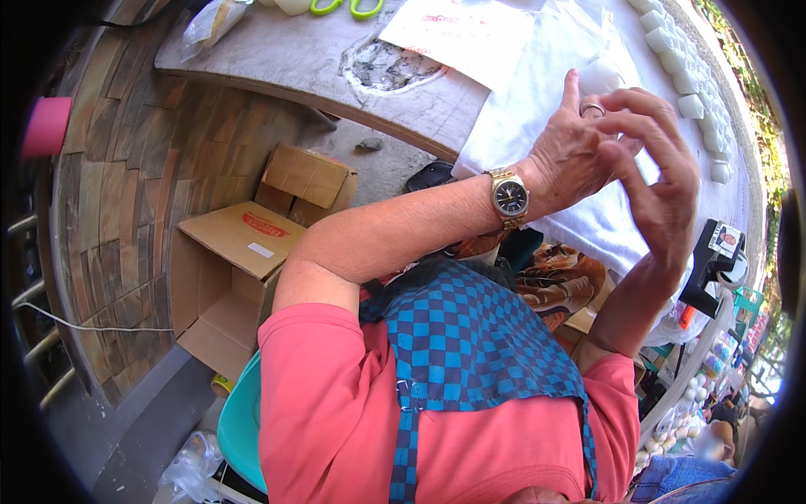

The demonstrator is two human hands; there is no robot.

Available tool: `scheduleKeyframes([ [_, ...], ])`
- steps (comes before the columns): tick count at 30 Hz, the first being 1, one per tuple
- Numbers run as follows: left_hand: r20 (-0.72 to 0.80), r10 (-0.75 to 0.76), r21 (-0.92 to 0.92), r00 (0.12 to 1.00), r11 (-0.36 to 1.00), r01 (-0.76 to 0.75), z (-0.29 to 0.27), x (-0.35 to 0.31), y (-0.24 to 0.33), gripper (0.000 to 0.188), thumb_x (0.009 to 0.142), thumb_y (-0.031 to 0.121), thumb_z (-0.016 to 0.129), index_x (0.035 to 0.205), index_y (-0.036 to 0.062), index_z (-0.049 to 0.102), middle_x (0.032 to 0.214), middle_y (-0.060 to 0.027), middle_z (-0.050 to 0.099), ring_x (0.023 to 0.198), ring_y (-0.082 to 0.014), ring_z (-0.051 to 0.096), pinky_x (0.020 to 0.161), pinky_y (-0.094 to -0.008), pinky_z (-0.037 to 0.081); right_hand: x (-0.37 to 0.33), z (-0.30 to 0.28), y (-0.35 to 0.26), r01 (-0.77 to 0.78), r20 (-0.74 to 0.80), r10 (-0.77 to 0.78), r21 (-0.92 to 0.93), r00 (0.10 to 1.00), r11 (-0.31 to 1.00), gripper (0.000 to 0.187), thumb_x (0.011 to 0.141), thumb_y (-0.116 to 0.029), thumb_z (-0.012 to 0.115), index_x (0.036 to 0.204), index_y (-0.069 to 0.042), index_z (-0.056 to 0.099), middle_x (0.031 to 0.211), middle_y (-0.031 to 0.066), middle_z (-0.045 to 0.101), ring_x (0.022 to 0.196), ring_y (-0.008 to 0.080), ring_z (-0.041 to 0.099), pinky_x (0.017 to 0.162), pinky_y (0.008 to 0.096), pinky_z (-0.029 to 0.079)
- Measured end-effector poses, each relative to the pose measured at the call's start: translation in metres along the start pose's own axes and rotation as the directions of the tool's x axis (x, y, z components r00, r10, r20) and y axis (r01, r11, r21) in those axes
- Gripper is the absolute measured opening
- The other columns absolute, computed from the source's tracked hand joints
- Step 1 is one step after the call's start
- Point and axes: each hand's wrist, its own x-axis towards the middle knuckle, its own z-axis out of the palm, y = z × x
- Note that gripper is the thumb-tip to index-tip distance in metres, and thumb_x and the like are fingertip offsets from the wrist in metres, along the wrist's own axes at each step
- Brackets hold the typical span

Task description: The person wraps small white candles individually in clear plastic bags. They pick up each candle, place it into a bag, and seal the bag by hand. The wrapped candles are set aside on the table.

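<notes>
My left hand (558,155), with a ring and a gold wristwatch (510,196), reaches over the white cloth (504,126) on the table. Its little finger sticks up; the other fingers bend inward and are partly hidden. My right hand (663,168) meets it there, fingers curled toward the left hand's fingers. Whatever lies between them, if anything, is too covered to name. Just beyond the fingers a smooth white rounded object (601,76) shows on the cloth; whether a finger touches it I cannot tell.
Rows of small white cylinders (690,107) line the table's right side. A printed white sheet (457,38) and green-handled scissors (346,7) lie on the worn tabletop (277,59). An open cardboard box (239,239) stands below left. A black clamp-like stand (712,269) is at right.
</notes>
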Motion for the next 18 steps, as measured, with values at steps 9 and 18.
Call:
scheduleKeyframes([
  [9, 0.139, 0.079, 0.057, 0.987, 0.995, -0.087, 0.003, -0.001, 0.006, 0.024, 0.086, 0.021, 0.061, 0.105, 0.0077, 0.061, 0.087, -0.0121, 0.062, 0.089, -0.0282, 0.063, 0.089, -0.0648, 0.043, -0.004, 0.020, -0.027, 0.167, 0.272, -0.142, -0.072, 0.952, 0.983, 0.046, 0.073, -0.042, 0.077, 0.107, -0.012, 0.069, 0.143, 0.0104, 0.050, 0.144, 0.0385, 0.030, 0.112, 0.0656, 0.017],
  [18, 0.129, 0.058, 0.150, 0.990, 0.986, -0.077, 0.000, -0.002, 0.008, 0.026, 0.084, 0.022, 0.062, 0.105, 0.0084, 0.060, 0.091, -0.0114, 0.060, 0.090, -0.0280, 0.061, 0.083, -0.0601, 0.045, -0.002, 0.022, -0.043, 0.130, 0.338, -0.090, -0.098, 0.937, 0.987, 0.041, 0.062, -0.020, 0.078, 0.097, -0.010, 0.059, 0.146, 0.0090, 0.045, 0.145, 0.0391, 0.024, 0.111, 0.0671, 0.016],
])
